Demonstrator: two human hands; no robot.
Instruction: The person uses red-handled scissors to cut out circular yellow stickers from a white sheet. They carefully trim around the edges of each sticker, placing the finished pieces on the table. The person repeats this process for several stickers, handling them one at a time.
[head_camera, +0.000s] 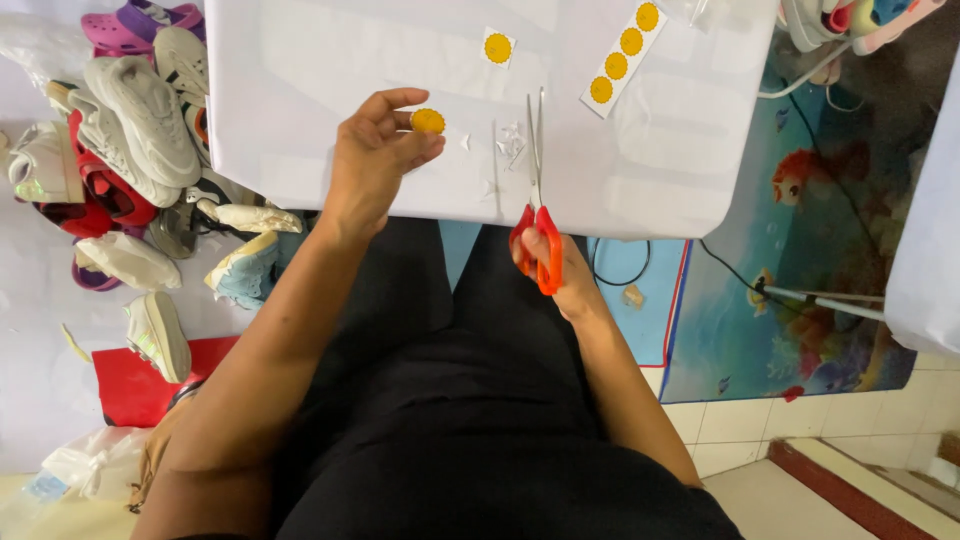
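R hand (556, 268) grips scissors (538, 190), blades pointing away lengthwise; L hand (372, 160) pinches yellow sticker (428, 121).

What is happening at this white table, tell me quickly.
A person sits at a white table. Their left hand pinches a small round yellow sticker at the fingertips. Their right hand holds orange-handled scissors, blades pointing away over the tabletop. Small white paper scraps lie beside the blades; a strip of four yellow stickers and a single square-backed one lie farther back.
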